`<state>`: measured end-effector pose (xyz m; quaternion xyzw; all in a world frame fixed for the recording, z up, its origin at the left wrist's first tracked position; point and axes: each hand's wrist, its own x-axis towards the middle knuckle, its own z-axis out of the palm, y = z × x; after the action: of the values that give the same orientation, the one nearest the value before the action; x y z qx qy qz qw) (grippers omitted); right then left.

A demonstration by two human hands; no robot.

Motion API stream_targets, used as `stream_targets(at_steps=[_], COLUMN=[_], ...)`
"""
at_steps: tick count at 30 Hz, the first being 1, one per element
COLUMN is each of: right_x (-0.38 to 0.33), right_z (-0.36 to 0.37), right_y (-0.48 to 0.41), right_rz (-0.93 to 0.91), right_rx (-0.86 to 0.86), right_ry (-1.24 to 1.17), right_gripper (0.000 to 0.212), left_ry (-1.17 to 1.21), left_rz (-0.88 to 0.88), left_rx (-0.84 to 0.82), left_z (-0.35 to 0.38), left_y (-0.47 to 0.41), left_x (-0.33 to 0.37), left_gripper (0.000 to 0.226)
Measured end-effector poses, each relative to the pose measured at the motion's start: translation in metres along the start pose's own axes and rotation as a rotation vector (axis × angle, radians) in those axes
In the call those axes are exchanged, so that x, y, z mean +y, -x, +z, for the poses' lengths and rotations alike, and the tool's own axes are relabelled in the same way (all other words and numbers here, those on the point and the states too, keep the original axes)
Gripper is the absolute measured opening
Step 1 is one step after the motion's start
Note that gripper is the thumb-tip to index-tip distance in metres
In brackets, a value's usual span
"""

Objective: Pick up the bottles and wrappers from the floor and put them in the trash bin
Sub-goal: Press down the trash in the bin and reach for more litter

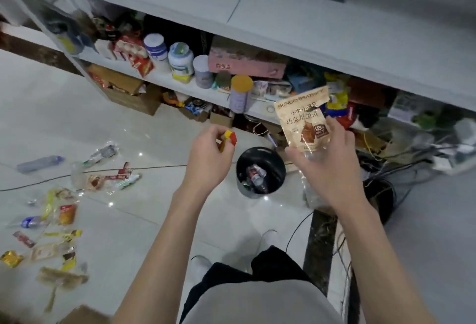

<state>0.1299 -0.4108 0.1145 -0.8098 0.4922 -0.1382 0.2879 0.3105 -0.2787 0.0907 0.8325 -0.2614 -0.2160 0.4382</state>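
My left hand (206, 156) is shut on a small red and yellow wrapper (230, 138), held just left of and above the black trash bin (278, 166). My right hand (332, 161) grips a beige snack wrapper (302, 115) together with a clear plastic bottle (313, 195), to the right of the bin. The bin stands on the floor and holds bottles and wrappers. Several wrappers (65, 214) and clear bottles (40, 163) lie scattered on the white floor at the left.
A white shelf unit (180, 86) packed with jars, boxes and packets runs across the back. Tangled cables (381, 189) lie on the floor right of the bin. A thin cable (154, 168) crosses the tiles. My feet (268, 238) stand below the bin.
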Motion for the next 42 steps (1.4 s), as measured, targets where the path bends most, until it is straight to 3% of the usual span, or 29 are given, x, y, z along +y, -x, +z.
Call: stream_targets(at_steps=[5, 9, 22, 26, 35, 42], right_x=[0.081, 0.145, 0.311, 0.338, 0.341, 0.311], right_z=[-0.004, 0.030, 0.298, 0.354, 0.415, 0.388], right_y=[-0.045, -0.074, -0.120, -0.134, -0.163, -0.159], right_rz=[0.143, 0.243, 0.320, 0.366, 0.331, 0.247], right_rx=[-0.018, -0.035, -0.050, -0.105, -0.101, -0.010], right_ry=[-0.011, -0.045, -0.074, -0.086, 0.012, -0.006], right_gripper=[0.102, 0.104, 0.101, 0.105, 0.120, 0.094], left_ry=[0.029, 0.057, -0.085, -0.104, -0.153, -0.129], left_rz=[-0.059, -0.104, -0.221, -0.224, -0.237, -0.235], left_rx=[-0.091, -0.102, -0.215, -0.243, -0.233, -0.203], left_z=[0.092, 0.155, 0.348, 0.370, 0.363, 0.335], left_y=[-0.033, -0.063, -0.178, -0.189, -0.190, -0.185], left_x=[0.016, -0.014, -0.256, -0.310, -0.353, -0.326], left_gripper=[0.007, 0.011, 0.009, 0.028, 0.027, 0.027])
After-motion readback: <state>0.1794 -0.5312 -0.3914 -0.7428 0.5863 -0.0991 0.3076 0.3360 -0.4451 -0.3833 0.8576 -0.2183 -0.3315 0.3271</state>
